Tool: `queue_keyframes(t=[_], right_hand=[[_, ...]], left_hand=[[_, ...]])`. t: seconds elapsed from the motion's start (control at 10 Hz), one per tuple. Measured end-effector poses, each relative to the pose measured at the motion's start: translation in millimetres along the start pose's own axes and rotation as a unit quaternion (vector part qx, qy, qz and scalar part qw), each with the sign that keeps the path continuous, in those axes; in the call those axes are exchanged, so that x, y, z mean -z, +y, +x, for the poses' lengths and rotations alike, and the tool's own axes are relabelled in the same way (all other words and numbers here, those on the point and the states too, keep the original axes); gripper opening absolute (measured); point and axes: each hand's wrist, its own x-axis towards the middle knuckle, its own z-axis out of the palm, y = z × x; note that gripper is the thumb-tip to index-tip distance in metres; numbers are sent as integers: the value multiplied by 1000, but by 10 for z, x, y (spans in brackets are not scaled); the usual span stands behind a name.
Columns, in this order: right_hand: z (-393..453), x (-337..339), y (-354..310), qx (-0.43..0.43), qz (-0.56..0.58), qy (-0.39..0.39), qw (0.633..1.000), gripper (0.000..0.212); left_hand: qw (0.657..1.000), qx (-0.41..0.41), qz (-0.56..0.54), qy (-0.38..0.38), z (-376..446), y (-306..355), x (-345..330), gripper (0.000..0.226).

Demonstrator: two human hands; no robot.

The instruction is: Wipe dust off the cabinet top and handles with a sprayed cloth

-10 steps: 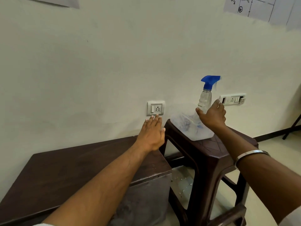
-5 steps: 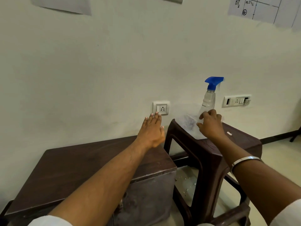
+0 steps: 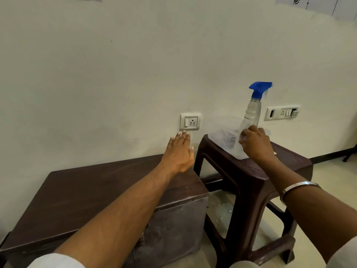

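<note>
While flat over dark wood-grain cabinet top (image 3: pixel 92 190), left hand (image 3: pixel 178 153) released; right hand (image 3: pixel 255 145) grasping translucent crinkled white cloth (image 3: pixel 224 137) on moulded brown plastic stool (image 3: pixel 257 176).

Plain cream wall (image 3: pixel 116 74) seen behind, carrying a single switch-socket plate (image 3: pixel 190 121) and a wider socket panel (image 3: pixel 281 112) to its right. Dark brown plastic stool (image 3: pixel 270 171) stood on pale tiled floor (image 3: pixel 328 171); dark skirting (image 3: pixel 328 156) run along the wall base.

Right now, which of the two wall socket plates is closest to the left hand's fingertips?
The small single socket plate, just above the left hand. The wider socket plate sits farther right, beyond the spray bottle.
</note>
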Motion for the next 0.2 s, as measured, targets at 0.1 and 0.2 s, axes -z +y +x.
queue_keyframes(t=[0.1,0.2], right_hand=[[-23,8,-51,-13,-2,-12,1000,28],[-33,-41,-117,-22,-3,22,1000,42]], left_hand=[[1000,-2,-8,-3,-32,7,-19,59],[1000,-4,-12,13,-32,-2,-14,59]])
